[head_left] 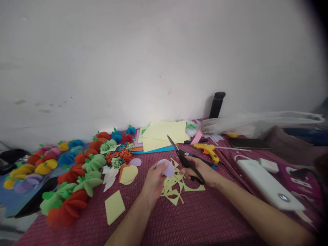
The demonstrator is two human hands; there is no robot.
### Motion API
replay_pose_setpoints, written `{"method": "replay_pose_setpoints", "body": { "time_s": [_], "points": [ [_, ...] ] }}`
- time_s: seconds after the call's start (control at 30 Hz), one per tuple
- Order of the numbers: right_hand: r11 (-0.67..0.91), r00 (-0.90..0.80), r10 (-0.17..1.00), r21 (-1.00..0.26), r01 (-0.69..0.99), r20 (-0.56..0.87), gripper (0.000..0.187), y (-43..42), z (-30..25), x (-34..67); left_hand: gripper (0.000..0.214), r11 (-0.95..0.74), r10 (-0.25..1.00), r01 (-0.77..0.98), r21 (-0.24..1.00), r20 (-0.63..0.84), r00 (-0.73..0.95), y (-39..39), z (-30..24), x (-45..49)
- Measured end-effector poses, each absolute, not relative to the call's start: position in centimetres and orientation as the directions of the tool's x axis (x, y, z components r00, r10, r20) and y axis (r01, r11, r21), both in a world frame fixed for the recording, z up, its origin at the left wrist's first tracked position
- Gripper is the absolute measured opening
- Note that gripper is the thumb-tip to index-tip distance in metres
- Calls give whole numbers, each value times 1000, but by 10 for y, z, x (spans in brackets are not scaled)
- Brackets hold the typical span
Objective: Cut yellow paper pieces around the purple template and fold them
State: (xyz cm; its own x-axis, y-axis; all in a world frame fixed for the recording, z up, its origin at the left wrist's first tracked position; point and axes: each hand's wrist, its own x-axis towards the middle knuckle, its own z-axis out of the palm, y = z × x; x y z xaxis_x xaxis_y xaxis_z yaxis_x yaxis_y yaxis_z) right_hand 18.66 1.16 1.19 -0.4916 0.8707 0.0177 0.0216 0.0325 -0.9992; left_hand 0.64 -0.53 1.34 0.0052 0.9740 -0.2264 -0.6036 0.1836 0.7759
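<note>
Over the red checked cloth (205,218), your right hand (202,171) is closed through the handles of the black scissors (183,157), just above the yellow paper offcuts (174,189). Your left hand (153,179) pinches the lilac paper disc (167,168) by its edge, directly above those offcuts. The disc looks light, floppy and easily creased, so hold it gently near the rim.

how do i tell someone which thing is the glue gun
On the red cloth, look past the right hand holding black scissors, toward the wall. The glue gun lies there, right of the yellow paper sheets. It is the only yellow tool with an orange trigger, unlike the flat white power bank to its right.
</note>
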Motion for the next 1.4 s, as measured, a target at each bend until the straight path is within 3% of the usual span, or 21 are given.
{"method": "replay_pose_setpoints", "body": {
  "time_s": [0.07,0.13,0.27,0.37,0.47,0.63,0.9,1.27,1.4],
  "points": [
    [135,-454,887,-988,79,85,44,17,6,188,19,217,968,-597,772,-248,31,-5,11,8],
    [236,-405,906,-941,242,123,52,21,-1,190,19,237,963,-587,774,-266,38,-6,9,10],
    [391,-375,909,-682,618,182,50,21,-11,194,19,239,966,-584,776,-249,64,-7,7,11],
    [450,-421,887,-551,703,188,44,17,-11,195,19,237,970,-598,766,-216,109,-7,6,13],
    [489,-459,872,-328,808,170,43,12,-5,195,19,242,970,-605,758,-212,123,-7,5,14],
    [420,-408,903,-83,904,134,35,6,4,193,21,255,966,-606,754,-227,124,-6,3,15],
    [399,-400,906,32,916,139,31,4,13,193,21,243,968,-600,762,-232,97,-6,4,17],
    [352,-353,933,32,936,71,25,10,2,196,27,187,982,-495,848,-162,94,-6,2,16],
    [378,-371,919,-24,926,133,17,12,5,197,29,137,990,-422,896,-140,24,-6,2,15]
  ]
}}
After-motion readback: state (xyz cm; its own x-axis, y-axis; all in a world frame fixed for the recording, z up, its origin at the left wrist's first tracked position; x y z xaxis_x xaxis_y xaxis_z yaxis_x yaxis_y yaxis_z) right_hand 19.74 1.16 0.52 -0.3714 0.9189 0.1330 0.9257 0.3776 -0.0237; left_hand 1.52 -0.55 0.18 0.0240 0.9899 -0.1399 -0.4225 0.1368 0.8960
